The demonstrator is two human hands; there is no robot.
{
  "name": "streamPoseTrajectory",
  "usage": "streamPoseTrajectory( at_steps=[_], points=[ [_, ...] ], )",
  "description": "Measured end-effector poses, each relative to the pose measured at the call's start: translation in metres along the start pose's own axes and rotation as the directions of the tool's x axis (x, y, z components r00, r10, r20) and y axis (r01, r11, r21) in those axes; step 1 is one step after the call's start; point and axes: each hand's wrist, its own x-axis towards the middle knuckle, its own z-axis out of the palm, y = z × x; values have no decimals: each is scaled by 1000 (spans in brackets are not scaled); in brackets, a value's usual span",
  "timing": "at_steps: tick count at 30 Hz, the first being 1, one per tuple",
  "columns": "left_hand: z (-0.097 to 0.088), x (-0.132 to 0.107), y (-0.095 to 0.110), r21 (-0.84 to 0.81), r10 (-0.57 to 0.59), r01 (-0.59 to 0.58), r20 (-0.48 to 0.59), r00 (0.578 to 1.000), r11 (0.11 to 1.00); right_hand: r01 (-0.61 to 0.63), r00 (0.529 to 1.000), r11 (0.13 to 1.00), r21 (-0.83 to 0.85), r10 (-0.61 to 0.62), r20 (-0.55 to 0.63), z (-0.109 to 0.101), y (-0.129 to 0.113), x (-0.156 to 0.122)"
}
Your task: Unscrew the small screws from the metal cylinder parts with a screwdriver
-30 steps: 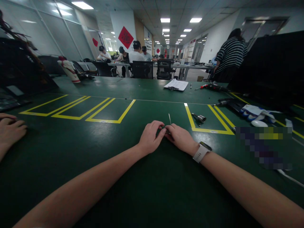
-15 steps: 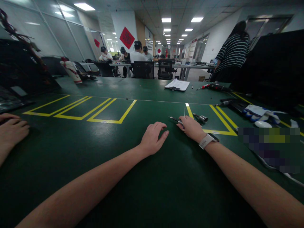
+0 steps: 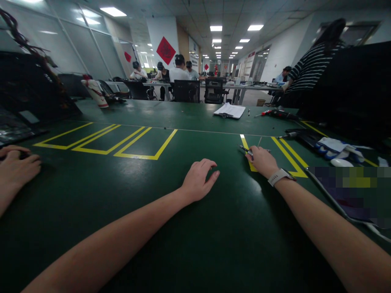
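My left hand [image 3: 200, 179] rests on the green table [image 3: 183, 244], palm down. Its fingers are loosely curled, the thumb stands apart, and nothing is in it. Farther right, my right hand [image 3: 263, 160], with a watch [image 3: 281, 176] on the wrist, is closed around a slim metal tool [image 3: 245, 149]. The tool's thin end points left, over a yellow tape strip; its exact kind is hidden by my fingers. A thin rod [image 3: 260, 141] sticks up behind the knuckles, and I cannot tell whether it is in my grasp.
Another person's hand [image 3: 20, 165] lies at the left edge. Yellow tape outlines [image 3: 137, 155] mark the table. A clipboard [image 3: 229, 110], red-tipped tools [image 3: 271, 113], gloves [image 3: 339, 147] and a white mouse [image 3: 341, 162] lie beyond or right. Dark equipment stands at both sides.
My right hand has moved right with the slim metal tool, toward where the chrome cylinder lay, which is now mostly hidden. My left hand stays nearly in place. The striped-shirt person leans farther right.
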Motion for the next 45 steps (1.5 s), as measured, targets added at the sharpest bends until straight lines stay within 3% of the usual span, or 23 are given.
streamPoseTrajectory(
  at_steps=[9,20,36,41,45],
  points=[
    [0,1,1,6,-2,2,8,1000,1000,-35,999,997,-73,34,-21,-2,5,0],
    [0,2,0,1,-2,2,16,1000,1000,41,998,990,-132,-48,-49,-9,-1,-14],
    [1,4,-1,14,-11,10,23,1000,1000,58,997,995,-85,-63,-49,-8,1,-19],
    [0,3,-1,5,-25,25,29,999,1000,72,994,997,4,-71,-78,-7,6,-18],
    [0,3,-1,-7,-21,22,37,999,1000,-9,987,993,121,27,-156,-9,23,-18]
  ],
)
